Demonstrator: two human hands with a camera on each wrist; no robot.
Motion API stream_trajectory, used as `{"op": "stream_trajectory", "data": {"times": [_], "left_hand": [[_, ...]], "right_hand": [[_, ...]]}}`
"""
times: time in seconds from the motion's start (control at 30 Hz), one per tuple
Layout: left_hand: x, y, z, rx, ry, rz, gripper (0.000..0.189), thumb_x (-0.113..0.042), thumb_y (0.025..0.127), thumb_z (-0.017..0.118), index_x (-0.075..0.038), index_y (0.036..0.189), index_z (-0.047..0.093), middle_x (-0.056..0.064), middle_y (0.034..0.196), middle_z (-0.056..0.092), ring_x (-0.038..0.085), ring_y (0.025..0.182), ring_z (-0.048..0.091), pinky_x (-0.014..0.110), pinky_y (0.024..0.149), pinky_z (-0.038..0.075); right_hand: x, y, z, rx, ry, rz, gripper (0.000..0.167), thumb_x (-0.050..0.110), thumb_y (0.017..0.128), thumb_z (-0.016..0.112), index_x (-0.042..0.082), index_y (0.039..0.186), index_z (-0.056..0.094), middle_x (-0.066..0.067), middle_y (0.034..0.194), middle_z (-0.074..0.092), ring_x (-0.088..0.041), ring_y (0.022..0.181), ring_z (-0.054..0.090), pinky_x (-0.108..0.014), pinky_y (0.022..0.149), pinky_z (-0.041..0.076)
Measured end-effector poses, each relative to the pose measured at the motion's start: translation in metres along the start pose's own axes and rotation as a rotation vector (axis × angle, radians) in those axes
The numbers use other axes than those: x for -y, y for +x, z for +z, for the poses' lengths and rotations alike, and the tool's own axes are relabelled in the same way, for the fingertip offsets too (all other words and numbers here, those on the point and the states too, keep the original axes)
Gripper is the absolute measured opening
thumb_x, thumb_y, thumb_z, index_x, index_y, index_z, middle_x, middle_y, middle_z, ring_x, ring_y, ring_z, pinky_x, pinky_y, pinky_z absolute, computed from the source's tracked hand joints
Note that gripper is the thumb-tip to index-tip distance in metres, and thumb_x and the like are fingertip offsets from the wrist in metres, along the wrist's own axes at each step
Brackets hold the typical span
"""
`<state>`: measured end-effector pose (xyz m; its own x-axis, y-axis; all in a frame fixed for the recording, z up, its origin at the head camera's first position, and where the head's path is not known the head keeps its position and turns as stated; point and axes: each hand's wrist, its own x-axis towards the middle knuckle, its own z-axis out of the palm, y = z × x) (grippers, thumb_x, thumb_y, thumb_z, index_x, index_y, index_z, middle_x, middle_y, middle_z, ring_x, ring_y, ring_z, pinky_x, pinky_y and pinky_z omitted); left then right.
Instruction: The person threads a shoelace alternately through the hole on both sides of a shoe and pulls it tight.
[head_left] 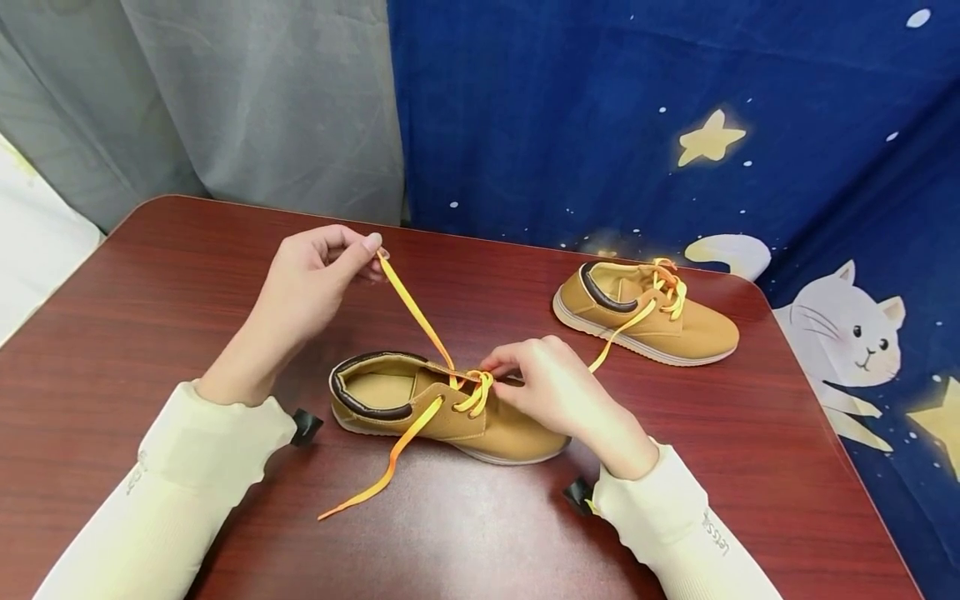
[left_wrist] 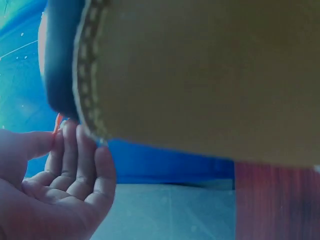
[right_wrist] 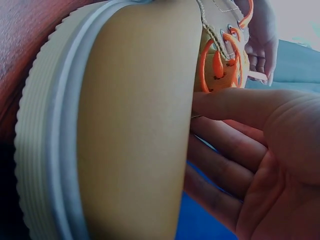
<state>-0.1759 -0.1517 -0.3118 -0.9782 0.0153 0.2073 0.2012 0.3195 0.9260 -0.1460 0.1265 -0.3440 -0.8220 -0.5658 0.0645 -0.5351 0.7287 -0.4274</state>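
On the table lies a tan shoe (head_left: 525, 429) with a dark padded collar, its toe to the right. My left hand (head_left: 315, 271) is raised above the heel side and pinches the end of an orange-yellow shoelace (head_left: 414, 310), drawn taut from the shoe's far eyelet row. The lace's other end (head_left: 390, 467) trails loose over the near side onto the table. My right hand (head_left: 551, 387) grips the shoe by the lace loops, thumb and forefinger at the front of the lacing. In the right wrist view the thumb's tip (right_wrist: 205, 104) is partly hidden behind the toe.
A second tan shoe (head_left: 697, 337), laced with the same orange-yellow lace, stands at the back right. The reddish-brown table (head_left: 105, 400) ends before a grey curtain (head_left: 277, 100) and a blue starry cloth (head_left: 540, 108).
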Motion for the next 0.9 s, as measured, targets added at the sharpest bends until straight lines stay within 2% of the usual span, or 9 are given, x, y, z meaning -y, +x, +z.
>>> {"op": "stream_trajectory", "data": {"times": [0.1,0.27,0.47,0.67,0.83,0.9], "left_hand": [[0.0,-0.001,-0.002,0.013,0.111,0.0,0.032,-0.032,0.102,0.06,-0.002,0.099,0.071,-0.015,0.075,0.07,-0.001,0.075,0.068,0.012,0.074,0.052],[-0.001,-0.001,-0.004,0.021,0.263,-0.002,0.032,-0.038,0.102,0.059,-0.009,0.098,0.073,-0.004,0.08,0.074,0.004,0.078,0.069,0.018,0.072,0.046],[0.0,-0.006,-0.004,0.085,0.393,0.004,0.031,-0.041,0.102,0.057,-0.015,0.099,0.074,0.005,0.09,0.075,0.014,0.073,0.058,0.027,0.065,0.04],[0.002,-0.011,-0.005,0.194,0.495,0.027,0.029,-0.038,0.104,0.055,-0.016,0.102,0.074,0.003,0.094,0.074,0.019,0.08,0.058,0.031,0.069,0.042],[0.002,-0.019,-0.003,0.288,0.633,0.058,0.025,-0.034,0.104,0.056,-0.016,0.106,0.073,0.002,0.082,0.066,0.018,0.07,0.051,0.033,0.066,0.04],[0.001,-0.022,-0.001,0.312,0.687,0.066,0.023,-0.033,0.103,0.057,-0.016,0.106,0.073,0.001,0.08,0.065,0.017,0.069,0.052,0.034,0.066,0.041]], "right_hand": [[0.0,-0.001,0.0,-0.004,-0.011,-0.015,0.022,0.011,0.086,0.073,0.02,0.105,0.079,0.006,0.096,0.08,-0.007,0.093,0.075,-0.031,0.083,0.056],[-0.001,-0.002,-0.001,-0.008,-0.007,-0.042,0.021,0.013,0.086,0.076,0.02,0.106,0.078,0.007,0.096,0.08,-0.006,0.093,0.075,-0.03,0.083,0.057],[-0.004,-0.008,-0.008,0.0,0.024,-0.057,0.024,0.015,0.087,0.078,0.016,0.111,0.077,0.005,0.103,0.078,-0.009,0.098,0.073,-0.032,0.088,0.057],[-0.016,-0.023,-0.012,-0.104,0.043,-0.045,0.028,0.025,0.091,0.075,0.016,0.117,0.074,0.002,0.115,0.076,-0.014,0.113,0.069,-0.038,0.098,0.054],[-0.03,-0.038,-0.012,-0.186,0.03,0.042,0.036,0.038,0.094,0.071,0.019,0.124,0.07,0.004,0.128,0.07,-0.014,0.108,0.068,-0.034,0.082,0.057],[-0.034,-0.044,-0.013,-0.209,0.001,0.084,0.042,0.043,0.094,0.07,0.019,0.128,0.069,0.001,0.133,0.067,-0.017,0.113,0.067,-0.037,0.087,0.056]]}}
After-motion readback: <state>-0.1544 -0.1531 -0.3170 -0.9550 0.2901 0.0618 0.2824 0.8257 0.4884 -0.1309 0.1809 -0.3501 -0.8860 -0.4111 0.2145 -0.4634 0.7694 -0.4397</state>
